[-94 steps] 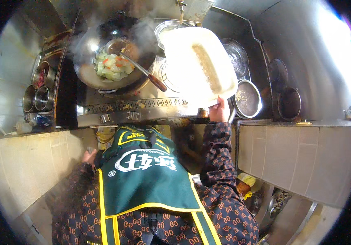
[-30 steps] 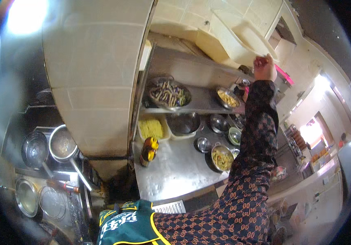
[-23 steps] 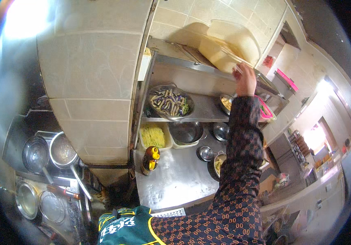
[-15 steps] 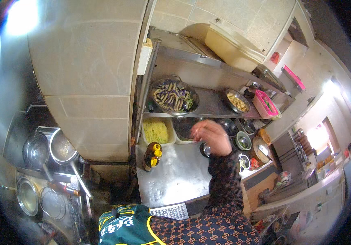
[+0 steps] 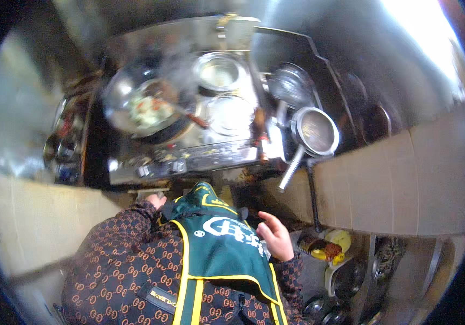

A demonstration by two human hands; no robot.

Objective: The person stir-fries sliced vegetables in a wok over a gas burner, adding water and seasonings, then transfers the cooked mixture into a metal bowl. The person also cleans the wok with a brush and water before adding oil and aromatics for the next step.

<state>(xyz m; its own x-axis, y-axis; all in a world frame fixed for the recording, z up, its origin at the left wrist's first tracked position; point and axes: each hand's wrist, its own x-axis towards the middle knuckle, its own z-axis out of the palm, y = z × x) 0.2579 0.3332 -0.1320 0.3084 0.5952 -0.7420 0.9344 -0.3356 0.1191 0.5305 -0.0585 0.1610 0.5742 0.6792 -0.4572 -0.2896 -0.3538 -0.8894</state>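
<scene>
My left hand (image 5: 157,201) is by the stove's front edge, fingers curled in; what they hold, if anything, is hidden. My right hand (image 5: 277,236) is raised beside my green apron (image 5: 224,246), its index finger stretched out and the others loosely bent; nothing shows in it. Ahead on the left of the stove, a wok (image 5: 114,92) holds pale green food (image 5: 148,112) with red bits, and steam rises from it. Across the wok's right side leans a ladle with a wooden handle (image 5: 193,117). Neither hand touches the wok.
Right of the wok stand a metal pot (image 5: 217,73) and a round metal lid or pan (image 5: 230,115). Farther right are a dark pan (image 5: 291,86) and a long-handled pan (image 5: 316,131). A tiled wall (image 5: 395,184) bounds the right. Yellow-capped bottles (image 5: 334,253) stand lower right.
My view has swung from the side counter to the stove. My right hand has left the food containers and is now by my apron. My left hand has come into view.
</scene>
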